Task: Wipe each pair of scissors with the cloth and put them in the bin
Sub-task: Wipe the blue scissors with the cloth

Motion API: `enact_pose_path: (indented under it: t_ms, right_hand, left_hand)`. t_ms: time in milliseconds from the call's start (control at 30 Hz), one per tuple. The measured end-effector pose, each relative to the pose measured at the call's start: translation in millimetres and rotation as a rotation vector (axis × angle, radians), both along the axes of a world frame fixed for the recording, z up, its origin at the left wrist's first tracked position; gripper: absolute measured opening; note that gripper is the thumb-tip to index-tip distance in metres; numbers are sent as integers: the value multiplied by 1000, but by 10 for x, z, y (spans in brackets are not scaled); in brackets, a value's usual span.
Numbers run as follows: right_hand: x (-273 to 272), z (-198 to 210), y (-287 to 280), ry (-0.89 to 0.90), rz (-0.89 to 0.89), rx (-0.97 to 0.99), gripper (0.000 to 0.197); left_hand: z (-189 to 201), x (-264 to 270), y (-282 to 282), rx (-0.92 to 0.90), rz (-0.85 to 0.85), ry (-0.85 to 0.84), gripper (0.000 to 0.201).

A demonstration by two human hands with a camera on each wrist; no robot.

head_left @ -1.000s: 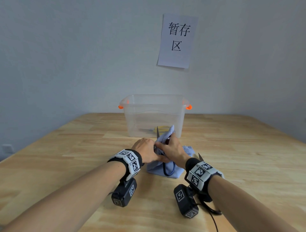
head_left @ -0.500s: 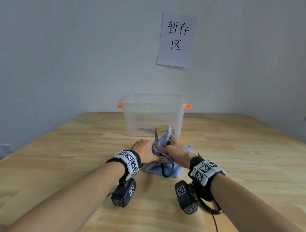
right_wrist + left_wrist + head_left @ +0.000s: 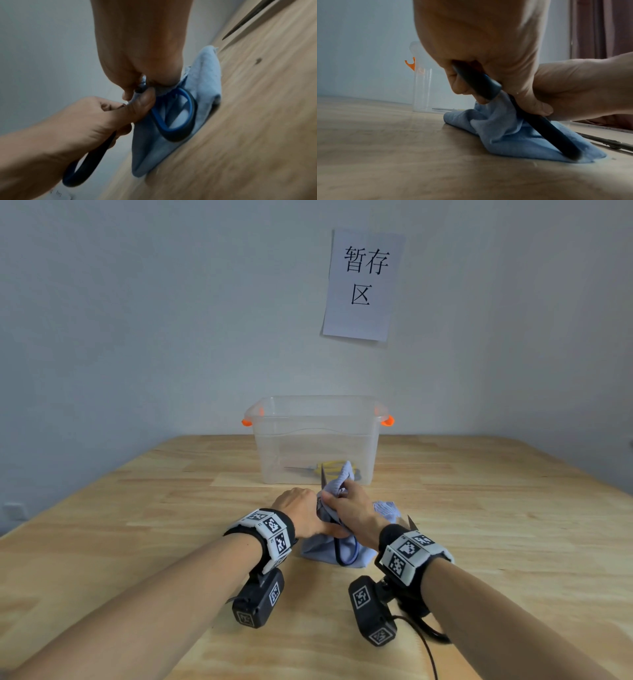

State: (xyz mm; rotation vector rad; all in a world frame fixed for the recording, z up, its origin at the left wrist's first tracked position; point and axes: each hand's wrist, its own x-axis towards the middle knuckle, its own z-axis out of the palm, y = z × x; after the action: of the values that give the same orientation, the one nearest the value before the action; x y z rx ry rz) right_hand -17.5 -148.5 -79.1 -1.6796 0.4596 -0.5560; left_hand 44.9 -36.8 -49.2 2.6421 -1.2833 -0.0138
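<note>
Scissors (image 3: 346,546) with dark blue handles are held upright between the two hands, just in front of the bin (image 3: 317,440). One handle loop is rested on the surface (image 3: 137,525) and the blade tip is pointed up, so the long axis is almost vertical, slightly leaned toward the bin. One handle is gripped by the left hand (image 3: 301,517), with the fingers curled around it. The cloth (image 3: 337,486) is pinched around the blades by the right hand (image 3: 349,508), and its lower part is spread on the surface under the handles. The wiping of this pair is judged to be in progress.

A yellow-handled pair (image 3: 329,469) is seen lying already inside the bin. Another pair (image 3: 607,141) is laid flat on the surface to the right, near the right wrist; only its blades are shown.

The bin is straight ahead of both hands, so a short forward lift over its rim is probably needed. The left hand, which carries the scissors, is equally near.
</note>
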Motion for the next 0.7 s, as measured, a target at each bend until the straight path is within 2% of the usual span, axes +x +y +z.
enact_pose_path:
  t_ms: [67,167,433,533,633,700]
  right_hand:
    - [6,17,29,21,-46,-94,26]
    - [19,4,26,59,-55,-213,22]
    - [31,-3,24,131,28,-394,24]
    - [-8,-5,-31,125,49,-302,20]
    - [-90,14,-58,46,89,-45,6]
    - [-129,39,-50,-32,121,132,12]
  left_hand:
    - [-1,-6,0,0,-2,-9,60]
    - [2,-6,9,10,14,-12,60]
    - [-22,28,38,12,61,14,66]
    - [-18,29,41,5,57,24,67]
    - [15,18,59,1,39,44,64]
    - [30,13,60,8,34,35,63]
